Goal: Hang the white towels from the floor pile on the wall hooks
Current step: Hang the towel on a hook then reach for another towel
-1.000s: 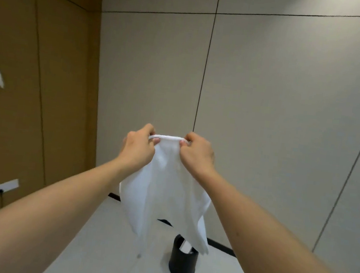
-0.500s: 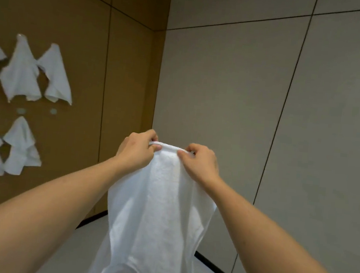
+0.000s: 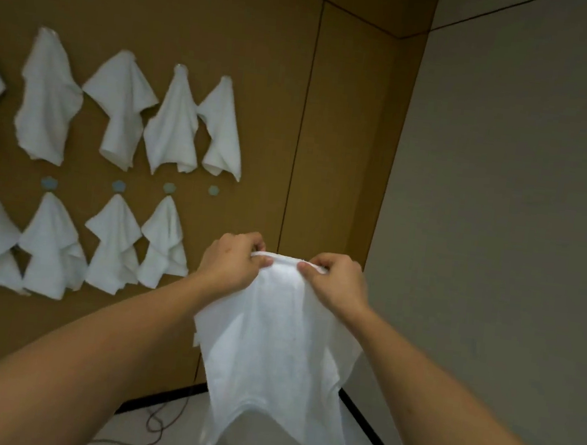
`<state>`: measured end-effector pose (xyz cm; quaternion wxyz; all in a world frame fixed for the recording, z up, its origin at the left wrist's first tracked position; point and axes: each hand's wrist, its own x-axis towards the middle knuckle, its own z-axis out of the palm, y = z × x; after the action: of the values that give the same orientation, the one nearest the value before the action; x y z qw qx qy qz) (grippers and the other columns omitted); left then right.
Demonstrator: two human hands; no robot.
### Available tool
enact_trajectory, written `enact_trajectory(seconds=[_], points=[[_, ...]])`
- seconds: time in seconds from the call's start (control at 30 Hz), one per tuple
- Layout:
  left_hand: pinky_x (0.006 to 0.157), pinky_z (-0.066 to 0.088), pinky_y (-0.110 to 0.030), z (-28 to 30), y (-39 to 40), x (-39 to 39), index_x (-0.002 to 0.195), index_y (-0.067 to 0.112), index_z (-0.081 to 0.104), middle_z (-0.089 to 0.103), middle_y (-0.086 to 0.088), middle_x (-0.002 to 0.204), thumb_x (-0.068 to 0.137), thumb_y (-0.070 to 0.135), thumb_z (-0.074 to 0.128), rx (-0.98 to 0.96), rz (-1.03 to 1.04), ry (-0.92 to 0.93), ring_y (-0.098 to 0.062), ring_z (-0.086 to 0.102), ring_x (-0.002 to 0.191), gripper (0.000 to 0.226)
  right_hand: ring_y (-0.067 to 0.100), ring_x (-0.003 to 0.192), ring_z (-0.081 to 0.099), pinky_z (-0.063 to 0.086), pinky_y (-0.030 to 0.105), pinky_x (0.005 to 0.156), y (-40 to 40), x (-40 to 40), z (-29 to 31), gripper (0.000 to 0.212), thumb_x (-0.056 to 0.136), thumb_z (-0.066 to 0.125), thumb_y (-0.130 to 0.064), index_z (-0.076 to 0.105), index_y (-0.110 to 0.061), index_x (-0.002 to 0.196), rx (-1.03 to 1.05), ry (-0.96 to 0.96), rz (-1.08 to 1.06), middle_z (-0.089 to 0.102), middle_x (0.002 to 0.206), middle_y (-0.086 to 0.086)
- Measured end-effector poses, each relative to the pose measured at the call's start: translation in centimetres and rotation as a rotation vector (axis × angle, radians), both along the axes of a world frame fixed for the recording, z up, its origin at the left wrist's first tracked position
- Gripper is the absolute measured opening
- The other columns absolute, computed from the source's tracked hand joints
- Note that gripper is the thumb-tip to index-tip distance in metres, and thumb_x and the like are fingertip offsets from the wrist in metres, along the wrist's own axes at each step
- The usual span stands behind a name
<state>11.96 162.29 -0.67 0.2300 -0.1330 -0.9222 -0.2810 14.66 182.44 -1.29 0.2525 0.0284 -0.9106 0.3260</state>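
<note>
A white towel (image 3: 281,352) hangs in front of me from its top edge. My left hand (image 3: 232,263) pinches that edge on the left and my right hand (image 3: 336,282) pinches it on the right, a short span of hem stretched between them. On the brown wall to the left, several white towels (image 3: 175,124) hang from hooks in two rows. A bare round hook (image 3: 213,190) shows at the right end of the lower row, up and left of my hands. The floor pile is out of view.
The brown wall panel (image 3: 336,124) meets a grey wall (image 3: 505,210) at a corner just right of my hands. A thin dark cable (image 3: 159,423) lies on the pale floor by the skirting below.
The view has swung left from the grey wall towards the brown wall, bringing both rows of hung towels into sight. Both hands keep the same hold on the towel's top edge.
</note>
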Motion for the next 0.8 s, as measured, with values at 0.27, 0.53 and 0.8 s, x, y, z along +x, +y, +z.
enact_trajectory(seconds=[0.27, 0.53, 0.8], points=[[0.057, 0.035, -0.024, 1.7, -1.2, -14.4, 0.077, 0.029, 0.060, 0.060, 0.011, 0.077, 0.086, 0.043, 0.066, 0.221, 0.206, -0.046, -0.011, 0.057, 0.076, 0.018, 0.006, 0.080, 0.063, 0.054, 0.031, 0.073, -1.3, -19.8, 1.7, 0.025, 0.081, 0.065, -0.054, 0.072, -0.031, 0.078, -0.086, -0.058, 0.235, 0.066, 0.079, -0.021], [0.070, 0.048, -0.030, -1.4, -4.6, -27.3, 0.088, 0.020, 0.070, 0.065, 0.003, 0.085, 0.086, 0.040, 0.066, 0.279, 0.327, -0.146, -0.014, 0.060, 0.082, 0.021, 0.014, 0.078, 0.067, 0.054, 0.033, 0.074, -5.2, -34.9, -2.0, 0.023, 0.082, 0.070, -0.045, 0.074, -0.022, 0.079, -0.206, -0.202, 0.391, 0.071, 0.077, -0.008], [0.060, 0.036, -0.019, -5.1, -10.0, -44.6, 0.085, 0.026, 0.065, 0.061, 0.012, 0.078, 0.089, 0.040, 0.065, 0.234, 0.348, -0.106, -0.006, 0.054, 0.075, 0.015, 0.009, 0.070, 0.065, 0.050, 0.028, 0.061, -10.6, -52.1, -5.5, 0.026, 0.081, 0.071, -0.049, 0.076, -0.024, 0.080, -0.185, -0.192, 0.407, 0.069, 0.073, -0.012]])
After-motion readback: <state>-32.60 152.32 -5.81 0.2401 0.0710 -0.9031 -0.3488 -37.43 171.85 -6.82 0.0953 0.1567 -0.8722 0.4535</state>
